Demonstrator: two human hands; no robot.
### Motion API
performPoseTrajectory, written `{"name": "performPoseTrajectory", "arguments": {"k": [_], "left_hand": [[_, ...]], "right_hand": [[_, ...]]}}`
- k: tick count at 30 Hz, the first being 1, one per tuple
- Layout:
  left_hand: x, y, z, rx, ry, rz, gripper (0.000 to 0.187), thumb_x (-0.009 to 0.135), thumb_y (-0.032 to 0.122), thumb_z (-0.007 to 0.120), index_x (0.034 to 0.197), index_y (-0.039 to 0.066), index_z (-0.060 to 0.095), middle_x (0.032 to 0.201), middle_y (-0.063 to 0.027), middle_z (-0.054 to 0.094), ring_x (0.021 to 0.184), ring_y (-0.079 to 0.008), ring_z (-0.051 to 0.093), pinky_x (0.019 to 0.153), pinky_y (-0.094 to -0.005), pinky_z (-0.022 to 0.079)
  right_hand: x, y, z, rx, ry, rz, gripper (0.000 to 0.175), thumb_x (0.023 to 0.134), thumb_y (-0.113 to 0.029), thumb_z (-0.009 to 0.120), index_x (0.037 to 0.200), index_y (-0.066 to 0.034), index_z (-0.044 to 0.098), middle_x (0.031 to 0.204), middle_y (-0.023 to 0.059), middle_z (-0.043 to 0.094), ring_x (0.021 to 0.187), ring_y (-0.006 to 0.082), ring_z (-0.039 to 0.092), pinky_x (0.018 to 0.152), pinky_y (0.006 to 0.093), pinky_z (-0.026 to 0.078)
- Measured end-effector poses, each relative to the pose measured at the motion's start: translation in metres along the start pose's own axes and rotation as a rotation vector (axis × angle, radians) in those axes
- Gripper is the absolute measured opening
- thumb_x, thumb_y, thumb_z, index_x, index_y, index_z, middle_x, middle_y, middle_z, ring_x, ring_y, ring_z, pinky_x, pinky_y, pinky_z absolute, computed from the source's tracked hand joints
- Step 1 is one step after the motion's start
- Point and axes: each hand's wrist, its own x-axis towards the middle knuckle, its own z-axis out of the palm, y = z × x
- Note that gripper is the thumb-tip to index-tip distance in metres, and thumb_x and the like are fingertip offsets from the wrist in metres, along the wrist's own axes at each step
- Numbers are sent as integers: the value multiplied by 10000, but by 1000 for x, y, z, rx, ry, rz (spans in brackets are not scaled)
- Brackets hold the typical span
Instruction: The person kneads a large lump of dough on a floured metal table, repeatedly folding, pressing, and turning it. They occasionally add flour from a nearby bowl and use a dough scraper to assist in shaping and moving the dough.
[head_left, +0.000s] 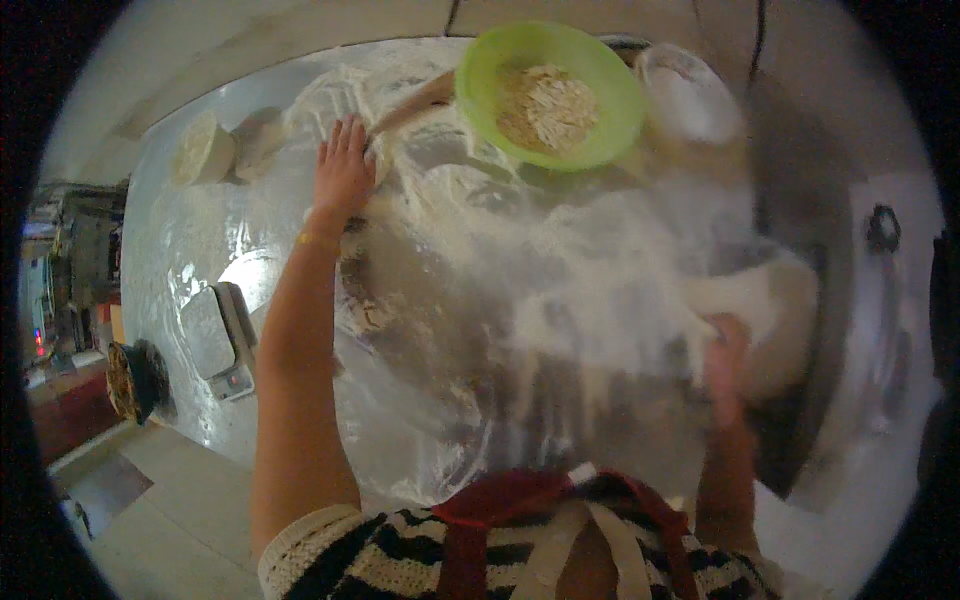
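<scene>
My left hand (346, 171) lies palm down on the floured metal tabletop (420, 409), its fingers stretched out. Right beside those fingers is the end of a wooden rolling pin (416, 101); its far end passes out of sight behind the green bowl. At the table's right side, my right hand (726, 345) grips the edge of a pale, floppy sheet (784, 322) that looks like dough. Motion blurs both the hand and the sheet. White flour (540, 247) is spread in streaks over the middle of the table, with a hazy patch towards the right.
A green plastic bowl (630, 97) with pale flakes or scraps in it stands at the back. Beside it is a tub of white powder (686, 97). A tipped pale cup (204, 150), a digital scale (210, 334) and a dark bowl (139, 382) are on the left.
</scene>
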Motion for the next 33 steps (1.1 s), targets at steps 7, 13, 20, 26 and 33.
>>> {"name": "performPoseTrajectory", "arguments": {"k": [7,13,20,26,33], "left_hand": [[-140,203,-66,-423,-152,315,494,829,215,563,1247,-23,449,1407,-195,350,1332,-361,290,1055,-568,241],[-182,301,-120,-1275,-35,-401,558,853,190,552,1323,-57,379,1379,-263,349,1297,-397,313,1067,-500,233],[-145,365,-122,-462,-64,100,540,885,334,525,1354,86,426,1458,-169,295,1369,-330,224,1073,-583,136],[-141,386,-128,-328,-201,135,519,866,371,531,1328,142,468,1471,-86,302,1380,-300,214,1053,-646,57],[-149,373,-121,-494,-102,102,516,858,293,552,1336,129,452,1462,-119,300,1347,-324,271,1071,-571,145]], "right_hand": [[-41,-115,70,413,-63,242,328,631,-18,614,957,17,633,887,57,625,826,170,572,749,297,471],[-24,-160,73,1098,-246,616,313,648,-3,550,950,21,632,857,49,622,800,160,566,726,279,458],[6,-61,15,120,29,9,325,711,-36,600,1035,-19,625,1017,144,638,950,281,597,850,374,466],[32,36,-30,-247,-194,251,548,670,-144,710,1172,-7,539,1163,186,570,1065,329,549,872,414,453],[43,-69,-20,570,-496,549,565,609,-111,696,1157,-67,567,1095,119,600,1026,236,555,761,395,481]]}}
